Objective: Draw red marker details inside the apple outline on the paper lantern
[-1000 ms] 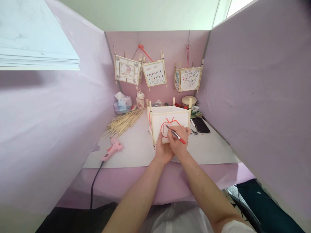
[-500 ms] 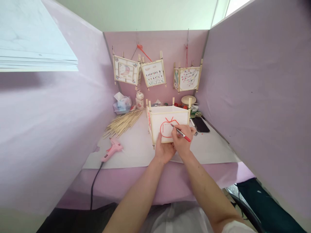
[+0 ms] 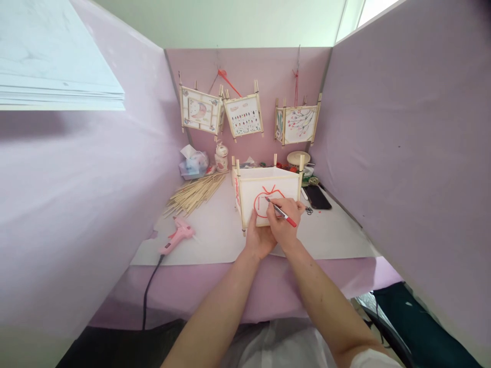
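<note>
A square paper lantern with a bamboo-stick frame stands on the white sheet in front of me. Its near face carries a red apple-like outline. My right hand is closed round a red marker, whose tip touches the paper inside the outline. My left hand grips the lantern's lower near edge, thumb up against the paper, partly behind the right hand.
A pink glue gun with a black cord lies at the left. A bundle of bamboo sticks lies behind it, near a tissue pack. A black phone is at the right. Three finished lanterns hang on the back wall.
The marker tip moved right across the drawing, then came back left and down inside the red outline. My left hand and the lantern stayed where they were.
</note>
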